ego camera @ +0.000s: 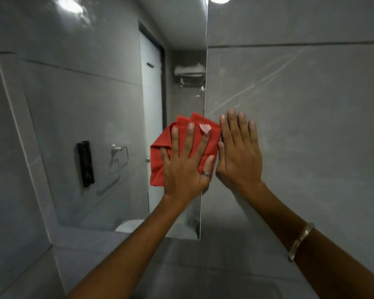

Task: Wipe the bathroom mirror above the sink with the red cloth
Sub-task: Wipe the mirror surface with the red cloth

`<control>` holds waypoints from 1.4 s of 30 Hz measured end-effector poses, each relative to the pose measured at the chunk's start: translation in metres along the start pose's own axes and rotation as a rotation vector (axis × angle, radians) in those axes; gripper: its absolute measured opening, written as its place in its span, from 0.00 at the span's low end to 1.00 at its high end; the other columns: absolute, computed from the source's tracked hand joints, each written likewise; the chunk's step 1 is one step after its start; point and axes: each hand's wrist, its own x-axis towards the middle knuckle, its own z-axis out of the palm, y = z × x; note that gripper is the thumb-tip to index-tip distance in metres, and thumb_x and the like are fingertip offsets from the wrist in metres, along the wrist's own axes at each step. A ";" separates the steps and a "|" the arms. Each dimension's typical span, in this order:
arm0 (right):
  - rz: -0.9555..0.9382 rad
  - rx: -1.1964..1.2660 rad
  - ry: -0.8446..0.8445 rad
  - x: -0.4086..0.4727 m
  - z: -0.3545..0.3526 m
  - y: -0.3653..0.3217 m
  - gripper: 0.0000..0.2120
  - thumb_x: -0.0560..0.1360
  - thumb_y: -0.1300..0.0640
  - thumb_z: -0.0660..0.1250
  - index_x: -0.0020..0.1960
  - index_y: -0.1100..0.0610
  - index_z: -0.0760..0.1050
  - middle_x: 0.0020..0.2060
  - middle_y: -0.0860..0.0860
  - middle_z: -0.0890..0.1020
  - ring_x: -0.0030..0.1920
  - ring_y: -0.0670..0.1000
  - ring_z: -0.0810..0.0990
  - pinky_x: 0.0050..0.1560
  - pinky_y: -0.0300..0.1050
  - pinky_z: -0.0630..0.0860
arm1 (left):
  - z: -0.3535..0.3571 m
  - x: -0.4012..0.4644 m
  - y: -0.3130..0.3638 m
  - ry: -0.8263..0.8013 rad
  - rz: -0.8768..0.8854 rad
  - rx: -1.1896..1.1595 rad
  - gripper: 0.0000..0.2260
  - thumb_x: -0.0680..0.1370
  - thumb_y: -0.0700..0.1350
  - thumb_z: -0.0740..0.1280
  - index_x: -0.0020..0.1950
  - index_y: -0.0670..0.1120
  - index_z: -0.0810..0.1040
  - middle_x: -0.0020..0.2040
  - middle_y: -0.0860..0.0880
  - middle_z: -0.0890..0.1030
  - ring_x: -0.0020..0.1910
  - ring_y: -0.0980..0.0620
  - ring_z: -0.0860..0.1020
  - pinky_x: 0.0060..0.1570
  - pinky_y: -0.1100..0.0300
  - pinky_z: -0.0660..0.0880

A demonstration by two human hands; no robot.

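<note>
Left hand hides much of red cloth; sink unseen.

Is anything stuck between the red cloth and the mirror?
Nothing visible. The left hand presses the cloth flat on the mirror by its right edge; the right hand rests on the wall tile beside it.

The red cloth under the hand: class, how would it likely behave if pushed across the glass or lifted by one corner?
The red cloth is creased and folded over itself, so it would probably droop limply if lifted. Pressed flat by the left hand against the mirror, it likely slides easily on smooth glass. It looks thin, so probably light.
</note>
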 end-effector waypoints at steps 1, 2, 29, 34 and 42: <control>0.005 0.003 -0.009 -0.017 0.000 0.000 0.29 0.88 0.49 0.45 0.84 0.64 0.57 0.84 0.62 0.61 0.85 0.55 0.51 0.86 0.53 0.41 | 0.007 -0.022 0.000 -0.008 0.000 -0.007 0.31 0.85 0.64 0.49 0.85 0.55 0.49 0.86 0.49 0.45 0.85 0.42 0.42 0.79 0.38 0.34; 0.006 -0.002 -0.018 -0.032 0.001 0.002 0.29 0.88 0.49 0.44 0.84 0.64 0.56 0.83 0.61 0.62 0.85 0.54 0.50 0.87 0.52 0.41 | 0.015 -0.045 -0.001 -0.017 0.004 -0.015 0.31 0.85 0.64 0.50 0.85 0.56 0.48 0.86 0.50 0.45 0.85 0.41 0.43 0.80 0.39 0.35; 0.168 0.056 0.052 0.193 -0.030 0.013 0.31 0.87 0.46 0.44 0.87 0.55 0.47 0.87 0.56 0.47 0.87 0.56 0.43 0.86 0.62 0.43 | -0.082 0.250 -0.011 0.042 0.117 0.001 0.33 0.85 0.64 0.49 0.86 0.53 0.44 0.86 0.48 0.42 0.85 0.42 0.40 0.79 0.31 0.45; 0.172 -0.071 0.089 0.203 -0.018 0.017 0.33 0.87 0.43 0.44 0.88 0.54 0.44 0.87 0.57 0.46 0.87 0.58 0.44 0.86 0.64 0.45 | -0.085 0.270 -0.018 0.057 0.157 0.042 0.33 0.84 0.65 0.50 0.86 0.54 0.44 0.86 0.50 0.41 0.85 0.43 0.39 0.79 0.36 0.39; 0.165 -0.077 0.066 0.200 -0.021 0.017 0.34 0.86 0.41 0.43 0.87 0.54 0.45 0.87 0.57 0.46 0.87 0.58 0.43 0.86 0.64 0.44 | -0.093 0.270 -0.077 0.041 0.407 0.150 0.33 0.83 0.67 0.48 0.85 0.56 0.48 0.86 0.51 0.47 0.85 0.45 0.43 0.81 0.34 0.43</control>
